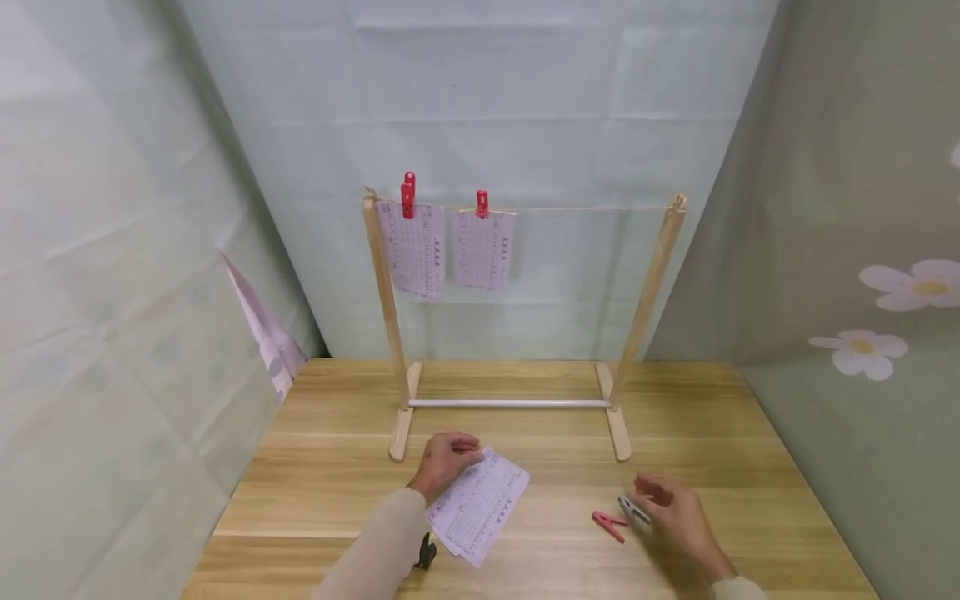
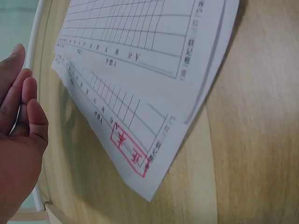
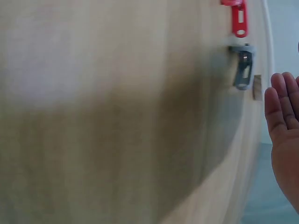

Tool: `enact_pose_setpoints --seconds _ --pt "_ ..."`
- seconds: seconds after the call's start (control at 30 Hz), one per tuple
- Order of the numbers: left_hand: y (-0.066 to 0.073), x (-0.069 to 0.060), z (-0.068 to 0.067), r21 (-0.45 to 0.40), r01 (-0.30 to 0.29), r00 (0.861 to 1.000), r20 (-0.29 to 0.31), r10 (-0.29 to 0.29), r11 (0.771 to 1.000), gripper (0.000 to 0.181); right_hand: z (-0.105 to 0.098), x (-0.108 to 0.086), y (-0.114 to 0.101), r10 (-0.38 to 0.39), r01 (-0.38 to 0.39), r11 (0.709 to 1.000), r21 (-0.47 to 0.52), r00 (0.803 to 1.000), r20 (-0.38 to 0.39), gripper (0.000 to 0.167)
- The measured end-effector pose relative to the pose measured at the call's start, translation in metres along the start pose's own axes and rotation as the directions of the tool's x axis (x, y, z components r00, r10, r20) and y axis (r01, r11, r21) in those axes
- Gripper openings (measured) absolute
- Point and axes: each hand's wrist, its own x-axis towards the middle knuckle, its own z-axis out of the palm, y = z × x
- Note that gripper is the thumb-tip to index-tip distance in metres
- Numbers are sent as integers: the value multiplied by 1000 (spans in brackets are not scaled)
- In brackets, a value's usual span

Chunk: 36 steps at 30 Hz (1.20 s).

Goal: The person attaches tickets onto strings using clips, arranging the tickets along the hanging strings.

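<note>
A pale backdrop [image 1: 570, 100] fills most of what my head camera gives me, and below it lies the wooden table [image 1: 322, 467], bearing the rack [image 1: 387, 308] with a string [image 1: 585, 208] tied between its posts. I have the right hand [image 1: 678, 512] low over the table's right side, thumb and fingers a little parted, nothing visible between them. The left hand [image 1: 445, 465] is at the upper left of the loose sheets [image 1: 480, 508], fingers loosely bent; I can make out no paper in their hold (the left wrist view shows them beside its edge). Those sheets overlap on the table, long sides slanting from lower left to upper right. Two smaller-looking hanging sheets [image 1: 416, 258] share the string's left half, each under a scarlet clip [image 1: 407, 204]. Down on the wood, the pinkish clip [image 1: 604, 521] lies just left of the grey clip [image 1: 633, 510]. The grey one is just left of the right fingertips, its long axis running from far left to near right, towards the palm. The right hand is clearly nearer; the left is well apart.
</note>
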Motion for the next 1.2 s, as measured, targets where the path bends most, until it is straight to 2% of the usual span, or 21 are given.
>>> enact_pose_setpoints --seconds 0.17,0.3,0.53,0.8,0.97,1.2 --pt "0 3 6 -10 9 1000 7 -9 1000 25 2 -5 7 92 -91 995 -46 995 26 39" --pt "-1 7 12 1 20 1000 7 -20 1000 24 0 -10 10 114 -110 991 -81 992 45 42" --pt "-2 10 21 15 26 1000 0 -26 1000 22 -1 -17 18 81 -77 991 -110 996 36 42" --pt "1 13 26 23 69 997 -16 -69 997 20 2 -18 23 82 -77 989 -125 996 41 45" --pt "1 16 32 78 84 996 -20 -83 993 21 1 -19 24 77 -67 984 -167 996 52 51" --pt "1 18 38 145 95 994 -59 -87 985 17 -1 -21 24 74 -54 979 -195 993 93 58"
